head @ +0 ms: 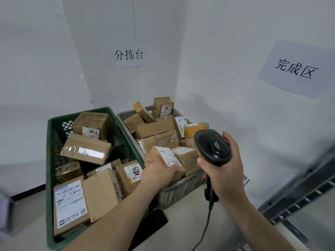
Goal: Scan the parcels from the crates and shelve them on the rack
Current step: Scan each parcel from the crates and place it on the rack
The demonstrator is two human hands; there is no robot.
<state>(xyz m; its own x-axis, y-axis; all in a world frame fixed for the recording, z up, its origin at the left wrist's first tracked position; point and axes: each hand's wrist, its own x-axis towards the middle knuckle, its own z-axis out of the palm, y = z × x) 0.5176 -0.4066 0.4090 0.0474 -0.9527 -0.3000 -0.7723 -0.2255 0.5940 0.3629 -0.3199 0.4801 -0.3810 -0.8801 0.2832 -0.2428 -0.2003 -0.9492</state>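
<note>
My left hand (159, 171) grips a small cardboard parcel (165, 161) at the near edge of the grey crate (178, 187), fingers curled round its lower end, thumb on the near side. The parcel's white shipping label (169, 156) faces up toward me. My right hand (223, 171) is wrapped round the handle of a black barcode scanner (213, 147), whose head sits just right of the parcel, above the crate's near right corner; its cable (203, 232) hangs down toward the counter (190, 223).

The grey crate is heaped with taped cardboard boxes, one at the back marked "98LL" (164, 107) standing upright above the pile. Touching its left side stands a green lattice crate (49, 178), also full of parcels: a box marked "98LL" (91, 124) at the far end, a large labelled one (69, 203) at the near left.

On the wall behind hangs a paper sign reading 分拣台 (128, 54); another on the right wall reads 完成区 (295, 69). A metal rack frame (308, 187) shows at the lower right.
</note>
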